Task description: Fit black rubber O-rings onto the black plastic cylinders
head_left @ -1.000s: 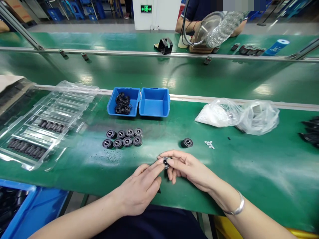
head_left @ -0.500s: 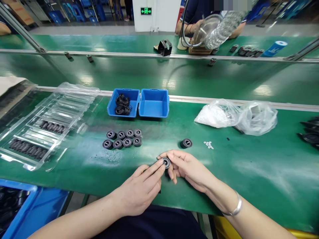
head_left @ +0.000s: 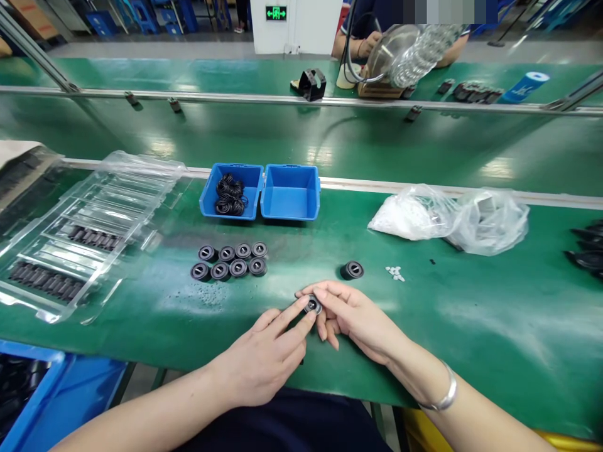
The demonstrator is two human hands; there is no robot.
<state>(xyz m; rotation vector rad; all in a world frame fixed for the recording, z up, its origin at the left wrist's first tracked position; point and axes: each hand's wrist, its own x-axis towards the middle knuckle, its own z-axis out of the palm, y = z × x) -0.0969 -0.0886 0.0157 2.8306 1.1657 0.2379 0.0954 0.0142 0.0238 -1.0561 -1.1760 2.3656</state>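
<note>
1. At the near edge of the green table [head_left: 494, 339], the left hand [head_left: 264, 358] and right hand [head_left: 358, 317] meet over a small round black part [head_left: 312, 305]; the right hand's fingertips are closed around it, and the left hand's extended fingertips press against its left side
2. A silver bracelet [head_left: 443, 392] sits on the right wrist
3. Just beyond the hands, a single black part [head_left: 352, 270] lies on the mat, with a few tiny white bits [head_left: 394, 272] beside it to the right
4. To the left, eight black round parts [head_left: 230, 260] stand in two rows of four, well apart from the hands
5. Further left lies a clear plastic tray [head_left: 94, 226] holding rows of dark pieces
6. Behind the rows, two blue bins [head_left: 289, 198] stand side by side; the left one holds black rings [head_left: 230, 196]
7. To the right, two clear plastic bags [head_left: 452, 216] rest near the table's far edge
8. Across the conveyor, another person's hands [head_left: 367, 44] work by a shiny coiled object
</note>
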